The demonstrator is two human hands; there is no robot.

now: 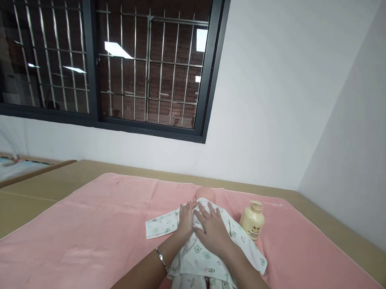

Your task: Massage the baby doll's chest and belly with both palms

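A baby doll (pixel 205 193) lies on its back on a pink towel (pixel 87 221), with only the top of its head showing past the clothing. It wears a white printed shirt (pixel 197 253) with matching trousers (pixel 188 287). My right hand (pixel 213 229) rests on the shirt's chest, fingers spread and flat. Beside it, my left hand (pixel 186 221) touches the shirt near the neck and shoulder, its fingers stretched out. One sleeve (pixel 160 224) extends flat to the left; the other slants down to the right. The doll's face is hidden.
A cream pump bottle (pixel 253 220) stands on the towel to the right of the doll. The towel covers a tan padded surface (pixel 69 179) against the white wall (pixel 274 94). A dark-framed window (pixel 93 59) with bars is above. At far left is a wooden-edged basin (pixel 21 171).
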